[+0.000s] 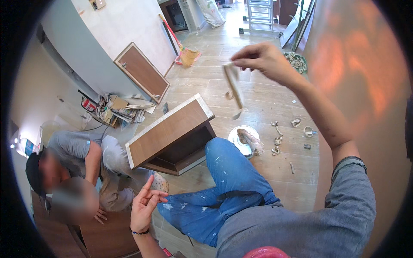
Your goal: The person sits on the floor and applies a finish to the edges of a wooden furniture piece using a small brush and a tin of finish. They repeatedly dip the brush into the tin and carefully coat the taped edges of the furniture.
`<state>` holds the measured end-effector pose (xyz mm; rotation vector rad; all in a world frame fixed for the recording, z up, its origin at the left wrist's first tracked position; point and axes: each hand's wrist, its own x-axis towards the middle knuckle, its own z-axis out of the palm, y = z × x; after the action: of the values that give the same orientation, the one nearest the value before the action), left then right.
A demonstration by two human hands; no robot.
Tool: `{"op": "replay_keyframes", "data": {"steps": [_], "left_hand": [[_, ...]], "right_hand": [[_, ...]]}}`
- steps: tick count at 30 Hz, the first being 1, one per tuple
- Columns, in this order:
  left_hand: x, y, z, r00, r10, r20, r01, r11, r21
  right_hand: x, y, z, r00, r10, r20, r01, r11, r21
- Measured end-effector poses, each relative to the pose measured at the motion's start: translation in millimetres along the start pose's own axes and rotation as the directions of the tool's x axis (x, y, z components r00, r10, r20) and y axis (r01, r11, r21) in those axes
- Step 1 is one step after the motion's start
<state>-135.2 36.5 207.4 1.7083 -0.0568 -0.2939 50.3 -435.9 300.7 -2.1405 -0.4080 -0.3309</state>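
Observation:
My right hand [262, 63] is raised at upper centre, pinching a long pale strip [232, 88] that dangles with a curled piece along it. At lower centre-left, my left hand [145, 206] holds nothing, its index finger extended and the others partly bent, just below a brown wooden box [165, 146] with pale strips along its edges. The box is tilted, with its open side showing. Beside my bent knee, a crumpled wrapped item [254, 144] lies on a white round object [235, 139]. Curled scraps [277, 135] and a small cup [308, 131] are on the floor to the right.
A person [64, 155] sits at left over brown panels [103, 234]. A framed board [142, 73] leans on the wall, near a broom [189, 56] and a pile of paper and boxes [122, 107]. A ladder [260, 17] and a green basket of scraps [297, 62] stand toward the back right.

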Motion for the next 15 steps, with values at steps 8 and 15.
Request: {"op": "replay_keyframes", "data": {"steps": [8, 15], "left_hand": [[18.4, -61.8, -7.6, 0.994, -0.104, -0.021, 0.102, 0.992, -0.070], [15.2, -152.9, -11.3, 0.937, -0.337, -0.090, 0.326, 0.938, -0.114]], "right_hand": [[-57.3, 179.5, -66.3, 0.915, 0.332, -0.227, -0.342, 0.940, -0.006], [-186.8, 287.4, -33.6, 0.747, 0.615, -0.252, -0.648, 0.758, -0.075]]}}
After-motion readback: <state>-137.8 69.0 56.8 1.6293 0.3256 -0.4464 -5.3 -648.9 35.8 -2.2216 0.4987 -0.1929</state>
